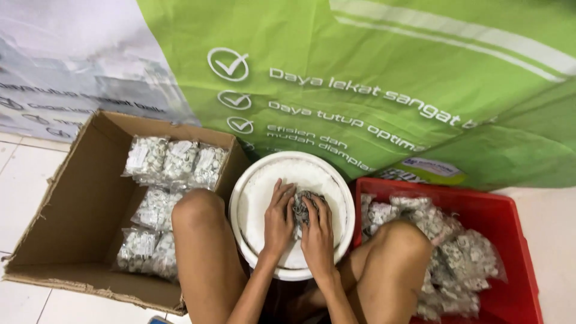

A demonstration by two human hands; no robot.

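Fingers (287, 193) of both hands curl down into a white bucket (258, 192), gathered around a small heap of grey metal pieces (303, 204) lying at the bucket's middle. The left hand (278, 217) lies flat on the left side of the heap, its fingers only loosely bent and touching the pieces. The right hand (317, 231) sits just beside it, its fingers bent more tightly over the heap; whether they actually grip any pieces I cannot tell.

Going from the left: an open cardboard box (78, 198) stands on the tiled floor (18, 198), with clear bags of small pale parts (177, 161) stacked along its right side. The person's left knee (198, 207) rises in front of that box and hides part of the bags. The bucket sits between the two knees, touching the box's right wall. The right knee (399, 237) overlaps a red crate (510, 234), which is piled with more clear bags (465, 258) of the same kind of parts. Behind everything hangs a green and white banner (372, 60).
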